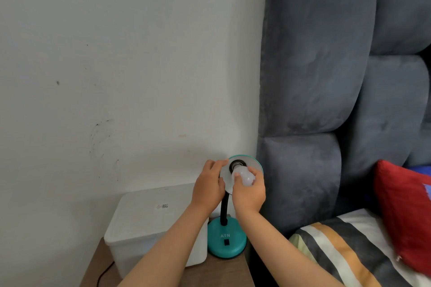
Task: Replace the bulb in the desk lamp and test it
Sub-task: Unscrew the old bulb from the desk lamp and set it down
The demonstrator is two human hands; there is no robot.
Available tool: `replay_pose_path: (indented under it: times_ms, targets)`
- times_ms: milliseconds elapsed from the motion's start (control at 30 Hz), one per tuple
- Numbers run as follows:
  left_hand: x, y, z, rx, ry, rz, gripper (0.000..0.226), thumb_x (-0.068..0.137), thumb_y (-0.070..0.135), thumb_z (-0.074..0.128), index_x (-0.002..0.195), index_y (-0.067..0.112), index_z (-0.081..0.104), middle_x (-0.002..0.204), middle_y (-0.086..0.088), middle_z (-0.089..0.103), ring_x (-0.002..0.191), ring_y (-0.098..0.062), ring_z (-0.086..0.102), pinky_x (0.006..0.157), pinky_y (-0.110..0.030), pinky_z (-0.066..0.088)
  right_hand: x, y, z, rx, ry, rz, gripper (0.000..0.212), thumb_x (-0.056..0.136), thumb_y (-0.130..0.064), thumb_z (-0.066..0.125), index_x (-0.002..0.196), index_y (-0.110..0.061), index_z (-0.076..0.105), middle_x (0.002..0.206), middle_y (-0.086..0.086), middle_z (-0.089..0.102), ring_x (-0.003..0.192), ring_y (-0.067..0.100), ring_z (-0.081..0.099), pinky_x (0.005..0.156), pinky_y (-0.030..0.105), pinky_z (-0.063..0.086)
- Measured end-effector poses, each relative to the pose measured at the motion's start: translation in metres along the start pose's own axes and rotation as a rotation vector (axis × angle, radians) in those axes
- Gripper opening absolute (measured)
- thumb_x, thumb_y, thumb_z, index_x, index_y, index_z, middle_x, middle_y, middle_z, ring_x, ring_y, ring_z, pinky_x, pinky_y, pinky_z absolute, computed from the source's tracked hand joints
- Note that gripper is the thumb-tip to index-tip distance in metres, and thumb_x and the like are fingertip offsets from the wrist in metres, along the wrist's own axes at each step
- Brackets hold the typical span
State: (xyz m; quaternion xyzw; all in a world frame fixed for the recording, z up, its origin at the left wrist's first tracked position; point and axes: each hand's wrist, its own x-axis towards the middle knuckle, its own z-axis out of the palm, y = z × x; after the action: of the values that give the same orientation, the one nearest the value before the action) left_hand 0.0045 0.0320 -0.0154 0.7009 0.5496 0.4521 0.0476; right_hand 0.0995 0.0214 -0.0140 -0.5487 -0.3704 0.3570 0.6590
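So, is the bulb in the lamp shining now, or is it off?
Off. The bulb looks dull white with no glow on the shade, while the right hand grips it at the socket.

Soft, even daylight fills the scene, with no hard glare. The pale plaster wall (116, 65) is brightest; the grey padded velvet headboard (314, 65) darkens in its seams. A faint shadow falls behind the teal round lamp shade (256, 165) (the source seems to be behind the camera). Straight lines bow towards the frame's edges from the wide-angle lens. Detail is slightly soft throughout, and the white frosted bulb (245, 176) looks smeared.
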Motion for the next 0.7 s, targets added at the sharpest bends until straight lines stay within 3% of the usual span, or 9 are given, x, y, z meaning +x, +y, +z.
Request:
replay_pose_path:
  times_ms: [100, 267, 467, 700]
  targets:
    - [0.0, 0.0, 0.0, -0.004, -0.002, 0.003, 0.05, 0.083, -0.003, 0.048, 0.125, 0.024, 0.05, 0.113, -0.001, 0.05, 0.085, -0.019, 0.06, 0.074, -0.037, 0.054, 0.002, 0.001, 0.001, -0.066, -0.015, -0.036, 0.035, 0.083, -0.013, 0.065, 0.116, -0.022, 0.057, 0.123, 0.01, 0.054, 0.109, 0.027, 0.055, 0.09, 0.037, 0.05]
    - [0.0, -0.001, 0.0, -0.015, 0.001, 0.006, 0.051, 0.082, -0.004, 0.048, 0.124, 0.024, 0.051, 0.111, -0.001, 0.05, 0.083, -0.019, 0.059, 0.074, -0.036, 0.054, 0.003, -0.004, -0.002, -0.136, -0.022, -0.079, 0.062, 0.078, -0.007, 0.069, 0.134, -0.014, 0.043, 0.134, 0.009, 0.047, 0.122, 0.029, 0.048, 0.099, 0.041, 0.045]
    - [-0.001, -0.001, -0.001, -0.026, 0.002, -0.003, 0.051, 0.083, -0.004, 0.048, 0.125, 0.025, 0.051, 0.113, 0.0, 0.05, 0.084, -0.018, 0.059, 0.075, -0.034, 0.054, 0.008, 0.001, -0.004, -0.165, -0.076, -0.134, 0.055, 0.072, -0.003, 0.073, 0.124, -0.015, 0.055, 0.123, 0.012, 0.055, 0.114, 0.029, 0.054, 0.097, 0.04, 0.048]
    - [-0.001, 0.0, -0.001, -0.026, -0.003, 0.005, 0.05, 0.083, -0.003, 0.049, 0.125, 0.024, 0.051, 0.114, 0.001, 0.05, 0.084, -0.018, 0.06, 0.077, -0.035, 0.054, 0.01, 0.0, -0.013, -0.256, -0.125, -0.188, 0.051, 0.075, -0.011, 0.071, 0.121, -0.023, 0.055, 0.119, 0.007, 0.059, 0.11, 0.025, 0.056, 0.091, 0.035, 0.049]
